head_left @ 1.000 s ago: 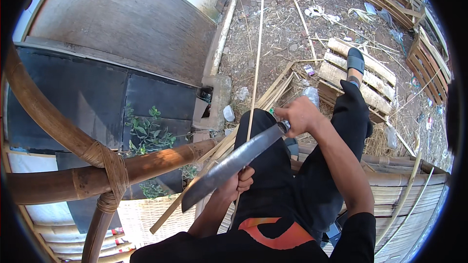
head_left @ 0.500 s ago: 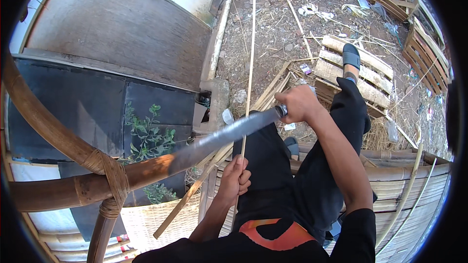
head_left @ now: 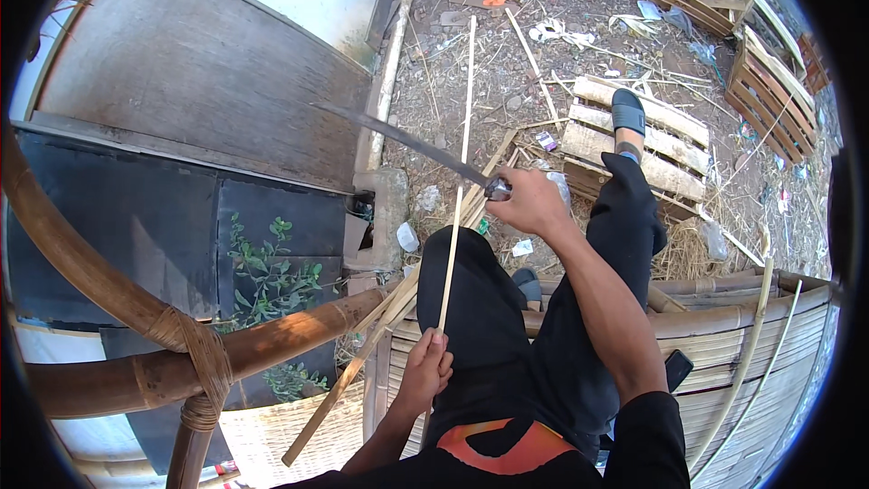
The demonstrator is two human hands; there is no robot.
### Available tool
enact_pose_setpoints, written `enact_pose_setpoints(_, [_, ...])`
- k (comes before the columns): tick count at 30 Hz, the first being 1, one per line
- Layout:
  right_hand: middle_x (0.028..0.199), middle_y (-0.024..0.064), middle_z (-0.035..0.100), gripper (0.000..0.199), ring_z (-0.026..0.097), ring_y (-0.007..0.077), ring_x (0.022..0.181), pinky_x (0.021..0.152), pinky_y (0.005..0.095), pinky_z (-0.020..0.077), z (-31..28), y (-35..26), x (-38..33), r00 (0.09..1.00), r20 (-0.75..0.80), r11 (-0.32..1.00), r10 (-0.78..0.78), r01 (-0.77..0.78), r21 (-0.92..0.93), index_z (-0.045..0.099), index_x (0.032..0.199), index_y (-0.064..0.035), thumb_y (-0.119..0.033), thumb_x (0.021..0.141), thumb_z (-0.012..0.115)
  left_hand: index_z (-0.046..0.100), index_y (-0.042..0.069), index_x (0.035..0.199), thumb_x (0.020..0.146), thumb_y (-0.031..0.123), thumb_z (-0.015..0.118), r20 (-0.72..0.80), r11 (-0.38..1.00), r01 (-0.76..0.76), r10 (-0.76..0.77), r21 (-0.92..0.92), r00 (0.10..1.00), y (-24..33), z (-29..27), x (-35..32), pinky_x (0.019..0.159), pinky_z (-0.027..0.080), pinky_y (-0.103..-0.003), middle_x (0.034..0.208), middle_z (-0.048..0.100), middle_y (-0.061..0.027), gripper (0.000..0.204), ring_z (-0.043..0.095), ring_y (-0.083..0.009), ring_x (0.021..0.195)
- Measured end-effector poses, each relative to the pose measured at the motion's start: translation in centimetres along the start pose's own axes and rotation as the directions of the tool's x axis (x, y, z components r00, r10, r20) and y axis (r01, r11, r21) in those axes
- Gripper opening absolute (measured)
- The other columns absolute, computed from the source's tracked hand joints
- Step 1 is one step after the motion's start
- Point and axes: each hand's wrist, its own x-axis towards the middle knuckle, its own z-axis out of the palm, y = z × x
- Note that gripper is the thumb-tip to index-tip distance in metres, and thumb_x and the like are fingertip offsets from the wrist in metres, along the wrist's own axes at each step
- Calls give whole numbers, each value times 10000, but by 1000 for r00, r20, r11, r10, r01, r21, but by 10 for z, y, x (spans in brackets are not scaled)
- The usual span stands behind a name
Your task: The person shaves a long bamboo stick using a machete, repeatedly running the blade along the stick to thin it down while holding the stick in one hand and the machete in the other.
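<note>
My left hand (head_left: 425,369) is closed around the lower part of a long, thin, pale bamboo strip (head_left: 463,136). The strip rises from the fist over my left thigh and points away from me. In my right hand (head_left: 534,202) is the handle of a machete (head_left: 407,139), held above my knees. Its long dark blade points up and to the left, seen nearly edge-on, and crosses the line of the strip. Whether blade and strip touch, I cannot tell. Part of the handle is hidden by my fingers.
A bamboo armrest (head_left: 299,337) bound with rattan is at my left, split bamboo pieces (head_left: 348,389) leaning near it. My foot is on a wooden crate (head_left: 625,158). More crates (head_left: 769,95) stand at far right. A slatted bamboo bench (head_left: 724,389) holds a phone (head_left: 677,369).
The machete has swung up and away from low across the strip, its blade turning from broad side to edge. My left hand and the strip sit slightly lower in view.
</note>
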Motion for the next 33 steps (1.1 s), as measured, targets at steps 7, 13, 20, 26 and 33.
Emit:
enact_pose_setpoints(7, [684, 144, 633, 348, 604, 243, 627, 634, 376, 481, 10, -2, 6, 998, -42, 867, -56, 70, 493, 641, 877, 52, -259, 726, 675, 471, 71, 877, 1070, 271, 370, -66, 914, -208, 245, 348, 967, -49, -9, 11, 497, 320, -228, 625, 393, 22, 296, 374, -53, 541])
enact_pose_setpoints(13, [603, 50, 558, 241, 540, 135, 497, 477, 313, 435, -1, -2, 9, 980, 27, 609, 199, -145, 780, 596, 820, 24, -207, 795, 658, 482, 40, 863, 1063, 257, 392, -37, 875, -177, 216, 451, 976, -69, -18, -4, 537, 361, -248, 630, 446, -2, 309, 431, -73, 578])
enact_pose_setpoints(20, [537, 19, 499, 149, 475, 99, 404, 378, 267, 377, -12, -6, -2, 971, 51, 489, 235, -163, 857, 533, 750, -14, -109, 833, 613, 492, 58, 906, 1064, 273, 387, 66, 946, -121, 106, 299, 992, -56, -7, 6, 482, 332, -213, 636, 430, 20, 287, 398, -43, 557])
enact_pose_setpoints(26, [495, 17, 489, 231, 455, 102, 377, 365, 275, 340, 1, -8, -18, 979, 170, 604, 112, -203, 771, 510, 695, -41, -115, 851, 663, 487, 85, 1000, 1072, 273, 360, 180, 984, -157, 141, 80, 974, 12, 33, 59, 437, 258, -174, 680, 393, 53, 238, 309, -14, 526])
enact_pose_setpoints(33, [604, 73, 588, 323, 544, 146, 501, 491, 312, 432, 14, -13, -33, 951, 270, 870, -150, -3, 493, 642, 908, 13, -287, 834, 736, 504, 79, 1024, 1060, 283, 411, 163, 964, -263, 267, -48, 950, 40, 33, 91, 446, 253, -181, 680, 380, 50, 227, 291, -17, 533])
